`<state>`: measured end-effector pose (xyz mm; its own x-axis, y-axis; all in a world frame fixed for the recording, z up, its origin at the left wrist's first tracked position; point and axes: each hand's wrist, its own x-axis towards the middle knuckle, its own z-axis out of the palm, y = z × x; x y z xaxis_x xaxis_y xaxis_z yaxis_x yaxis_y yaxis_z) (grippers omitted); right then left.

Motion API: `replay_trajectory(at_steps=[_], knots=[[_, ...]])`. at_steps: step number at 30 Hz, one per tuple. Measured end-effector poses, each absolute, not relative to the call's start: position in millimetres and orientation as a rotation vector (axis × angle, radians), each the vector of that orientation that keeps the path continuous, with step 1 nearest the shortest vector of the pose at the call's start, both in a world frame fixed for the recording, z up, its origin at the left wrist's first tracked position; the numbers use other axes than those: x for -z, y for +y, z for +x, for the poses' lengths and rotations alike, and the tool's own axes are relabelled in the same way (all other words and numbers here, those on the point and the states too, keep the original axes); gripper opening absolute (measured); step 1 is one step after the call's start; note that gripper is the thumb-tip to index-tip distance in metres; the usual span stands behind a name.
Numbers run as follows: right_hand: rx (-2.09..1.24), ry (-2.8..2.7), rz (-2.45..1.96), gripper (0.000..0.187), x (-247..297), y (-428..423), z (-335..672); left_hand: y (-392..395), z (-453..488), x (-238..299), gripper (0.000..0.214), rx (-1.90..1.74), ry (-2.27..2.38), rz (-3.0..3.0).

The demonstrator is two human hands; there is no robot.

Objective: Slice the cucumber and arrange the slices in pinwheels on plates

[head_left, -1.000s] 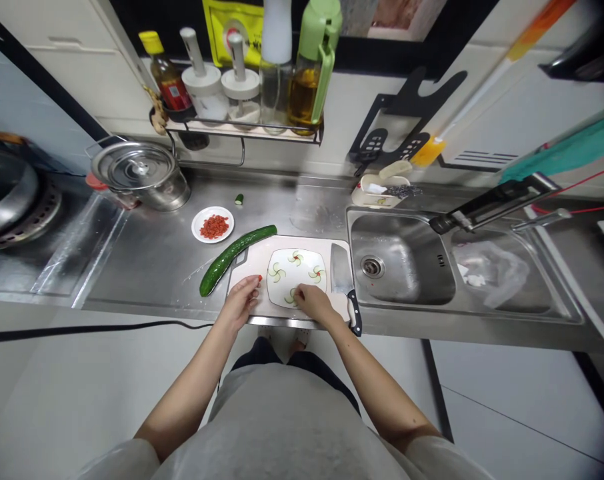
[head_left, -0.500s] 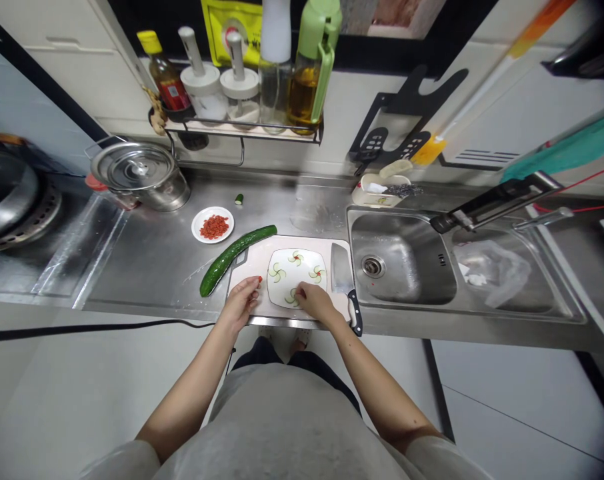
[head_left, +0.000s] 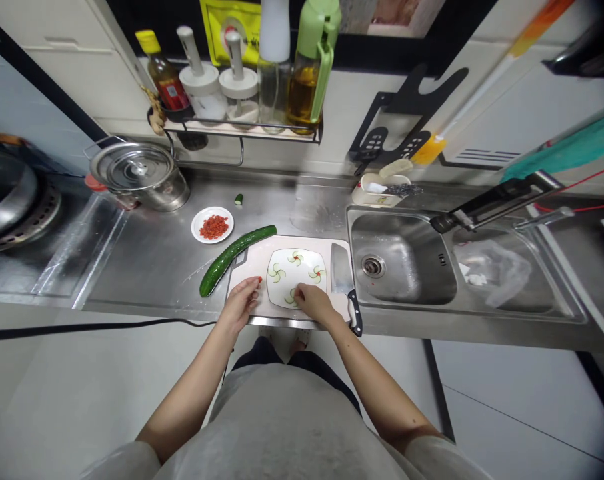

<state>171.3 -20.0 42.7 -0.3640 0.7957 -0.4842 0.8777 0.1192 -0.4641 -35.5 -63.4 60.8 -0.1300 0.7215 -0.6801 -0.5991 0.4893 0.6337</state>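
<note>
My left hand [head_left: 241,301] is closed in a pinch on a small red goji berry [head_left: 260,279], just left of the square white plate [head_left: 282,275]. Over the plate's near edge, my right hand [head_left: 313,302] has its fingertips pressed together at a group of thin cucumber slices [head_left: 291,298]. What those fingertips hold, if anything, is hidden. Other cucumber slices lie in pinwheels on the plate, some with red at the middle. Under the plate is a pale cutting board [head_left: 257,257]. A cleaver [head_left: 340,267] rests on the board's right side, its black handle toward me.
A long cucumber [head_left: 237,257] overlaps the board's left corner. Behind it are a small white dish [head_left: 196,230] of goji berries and a cucumber end [head_left: 239,199]. A lidded steel pot [head_left: 167,193] stands back left; the sink [head_left: 407,267] is to the right.
</note>
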Motion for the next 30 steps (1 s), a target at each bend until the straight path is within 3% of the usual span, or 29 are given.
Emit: replay_trajectory(at_steps=[14,30], knots=[[0.996,2.305,1.640,0.015,-38.7,-21.1,174.6,-62.2,-34.7,-59.3,0.044,-1.123,1.268,0.110],[1.300,2.521,1.967,0.016,-60.4,-11.9,175.1,-58.1,-24.9,-58.8,0.045,-1.120,1.253,0.116]])
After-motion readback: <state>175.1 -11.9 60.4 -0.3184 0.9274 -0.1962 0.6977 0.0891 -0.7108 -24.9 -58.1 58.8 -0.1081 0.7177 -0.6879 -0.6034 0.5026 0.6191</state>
